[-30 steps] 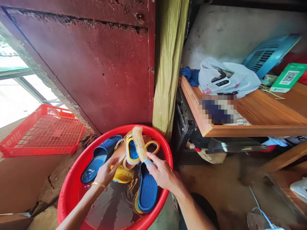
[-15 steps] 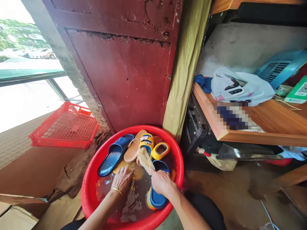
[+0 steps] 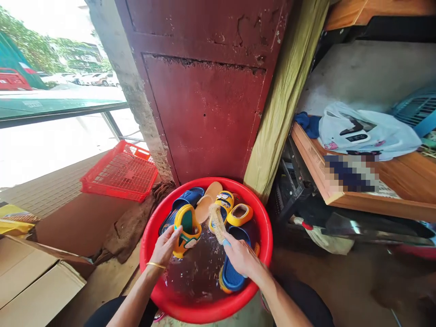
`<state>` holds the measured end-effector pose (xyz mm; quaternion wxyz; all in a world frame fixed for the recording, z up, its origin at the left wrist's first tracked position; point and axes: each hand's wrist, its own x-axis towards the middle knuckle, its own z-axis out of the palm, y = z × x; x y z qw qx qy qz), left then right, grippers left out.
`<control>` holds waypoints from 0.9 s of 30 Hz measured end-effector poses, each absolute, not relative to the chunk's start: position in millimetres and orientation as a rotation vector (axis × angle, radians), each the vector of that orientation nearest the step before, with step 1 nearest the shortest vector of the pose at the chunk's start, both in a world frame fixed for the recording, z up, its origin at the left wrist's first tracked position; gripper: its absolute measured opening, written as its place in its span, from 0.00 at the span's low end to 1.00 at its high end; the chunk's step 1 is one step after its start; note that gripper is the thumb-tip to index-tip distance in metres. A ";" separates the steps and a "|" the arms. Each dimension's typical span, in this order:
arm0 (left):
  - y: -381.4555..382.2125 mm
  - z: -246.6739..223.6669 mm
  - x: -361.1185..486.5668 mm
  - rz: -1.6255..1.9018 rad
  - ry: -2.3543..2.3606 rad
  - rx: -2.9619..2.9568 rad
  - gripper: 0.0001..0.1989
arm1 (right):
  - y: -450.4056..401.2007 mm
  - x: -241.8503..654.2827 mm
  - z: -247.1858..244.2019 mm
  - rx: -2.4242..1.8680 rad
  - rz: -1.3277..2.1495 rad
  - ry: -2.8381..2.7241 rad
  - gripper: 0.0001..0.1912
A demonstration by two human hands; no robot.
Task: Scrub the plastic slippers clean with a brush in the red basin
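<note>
My left hand (image 3: 165, 245) grips a small yellow slipper (image 3: 195, 234) with a green insole, raised above the murky water (image 3: 194, 277) in a red basin (image 3: 265, 245). In my right hand (image 3: 240, 254) is a scrubbing brush (image 3: 217, 221), its pale bristles showing and its handle mostly hidden by my fingers. The bristles are near another yellow slipper (image 3: 225, 200) with a blue insole; I cannot tell whether they touch. Around them in the basin lie blue slippers (image 3: 190, 197), tan slippers (image 3: 204, 206) and a yellow slipper (image 3: 240, 213). A blue slipper (image 3: 235, 274) sits below my right hand.
Left of the basin, a red plastic crate (image 3: 121, 172) stands near cardboard (image 3: 37, 281) and a brown cloth (image 3: 126, 231). Behind rises a dark red door (image 3: 207, 113). On the right, a wooden tray shelf (image 3: 402, 181) holds a white plastic bag (image 3: 368, 131).
My left hand has come up out of the water with the yellow slipper in it. The brush stays in my right hand. The view has shifted, so the basin appears further right.
</note>
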<state>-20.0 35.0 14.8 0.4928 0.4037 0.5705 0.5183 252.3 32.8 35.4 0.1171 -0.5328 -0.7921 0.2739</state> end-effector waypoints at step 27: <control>62.8 25.5 -3.6 1.264 1.174 0.355 0.24 | 5.5 212.8 15.1 -1.085 0.882 -2.178 0.29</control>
